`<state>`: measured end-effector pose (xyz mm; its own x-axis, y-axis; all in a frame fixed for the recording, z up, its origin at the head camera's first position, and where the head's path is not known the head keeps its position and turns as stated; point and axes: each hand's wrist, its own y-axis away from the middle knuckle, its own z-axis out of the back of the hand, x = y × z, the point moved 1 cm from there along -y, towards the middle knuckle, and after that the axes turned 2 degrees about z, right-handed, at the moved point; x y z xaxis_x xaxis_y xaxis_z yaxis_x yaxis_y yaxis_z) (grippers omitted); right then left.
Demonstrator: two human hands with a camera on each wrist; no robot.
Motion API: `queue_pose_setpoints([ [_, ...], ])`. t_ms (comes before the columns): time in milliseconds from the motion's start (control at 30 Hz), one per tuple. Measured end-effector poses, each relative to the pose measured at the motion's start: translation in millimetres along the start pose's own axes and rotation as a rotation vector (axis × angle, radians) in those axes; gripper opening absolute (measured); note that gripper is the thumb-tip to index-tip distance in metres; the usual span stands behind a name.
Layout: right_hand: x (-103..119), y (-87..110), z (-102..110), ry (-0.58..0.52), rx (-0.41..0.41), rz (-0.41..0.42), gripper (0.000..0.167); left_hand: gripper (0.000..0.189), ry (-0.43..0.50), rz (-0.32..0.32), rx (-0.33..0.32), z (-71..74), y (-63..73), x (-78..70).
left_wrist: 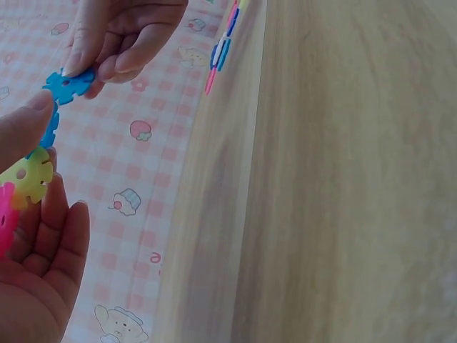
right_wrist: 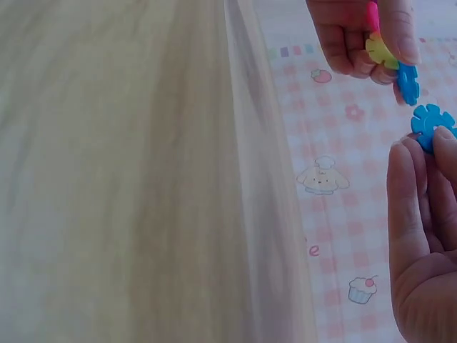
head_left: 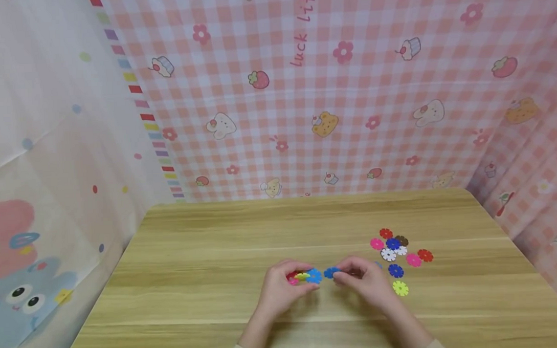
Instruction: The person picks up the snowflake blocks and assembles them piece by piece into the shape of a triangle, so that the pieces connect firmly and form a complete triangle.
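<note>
Blue is showing in both my grips, above the near middle of the wooden table (head_left: 194, 279). My left hand (head_left: 282, 286) is grasping a short chain (head_left: 302, 276) of notched discs between thumb and fingers. My right hand (head_left: 362, 281) is pinching a single blue disc (head_left: 330, 272), just beside the chain's blue end. From the left wrist the two blues are looking nearly joined, but the head and right wrist views are both showing a small gap.

In the wrist views the chain is running pink, yellow, blue; the head view is also showing some red beside the pink, partly covered by my hand. From the left wrist I am seeing the yellow piece's round centre hole, and from the right wrist the rounded teeth and slots of my single disc, with the chain's blue piece standing at an angle to the yellow.

Only the head view is laying out the loose discs (head_left: 395, 271) on the right part of the table: red, pink, dark blue, brown, white and lime, some overlapping. Another blue piece (head_left: 378, 264) is peeping from behind my right hand. The left wrist is catching several loose ones edge-on. Pink checked cloth (head_left: 305, 157) is hanging behind the table's far edge.
</note>
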<state>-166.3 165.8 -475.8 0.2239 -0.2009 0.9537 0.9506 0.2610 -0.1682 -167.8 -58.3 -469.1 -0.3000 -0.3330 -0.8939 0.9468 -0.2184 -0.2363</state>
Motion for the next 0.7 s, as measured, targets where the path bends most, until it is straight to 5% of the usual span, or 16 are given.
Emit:
queue_pose_setpoints([
  [467, 5, -3.0, -10, 0.022, -0.026, 0.024, 0.006, 0.03, 0.011, 0.011, -0.03, -1.5, 1.0, -3.1],
  [700, 11, -2.8, -14, 0.049, -0.058, 0.038, 0.005, 0.029, 0.02, -0.034, -0.056, -4.8, 2.0, -1.1],
])
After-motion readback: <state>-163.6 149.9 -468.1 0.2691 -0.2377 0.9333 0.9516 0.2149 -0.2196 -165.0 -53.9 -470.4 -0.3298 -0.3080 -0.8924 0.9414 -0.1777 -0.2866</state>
